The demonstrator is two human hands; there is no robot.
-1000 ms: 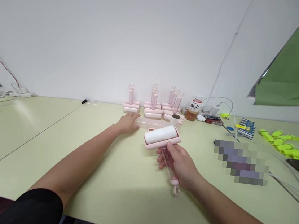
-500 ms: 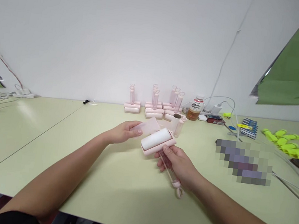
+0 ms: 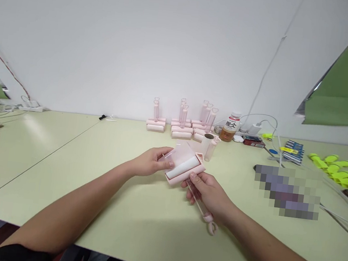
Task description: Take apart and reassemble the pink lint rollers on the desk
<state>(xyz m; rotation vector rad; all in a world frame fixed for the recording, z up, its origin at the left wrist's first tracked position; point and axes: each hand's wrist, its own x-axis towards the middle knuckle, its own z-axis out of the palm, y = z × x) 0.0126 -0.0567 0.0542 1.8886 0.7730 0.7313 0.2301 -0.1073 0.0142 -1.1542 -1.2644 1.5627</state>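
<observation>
- My right hand (image 3: 209,194) is closed round the clear handle of the roller (image 3: 185,169), holding it just above the table (image 3: 136,227), head pointing up and away from me.
- The white roll sits in its pink cradle, tilted, right in the middle of my view.
- My left hand (image 3: 149,161) pinches the cover (image 3: 181,153), a clear pinkish piece, thumb and fingers pressed together on its near edge.
- The cover lies against the top of the roll, touching it; I cannot tell whether it is seated.
- The pink ring at the handle's end hangs below my right wrist.
- Just beyond, a bare core (image 3: 206,142) stands upright with a pink tube beside it.
- Behind those, against the wall, a row of rollers (image 3: 182,125) stands handle up.
- To their right, a bottle (image 3: 230,128) with an orange drink, then a charger (image 3: 254,127) and its cable.
- Far right, yellow-green pieces (image 3: 337,167) lie well apart from my hands.
</observation>
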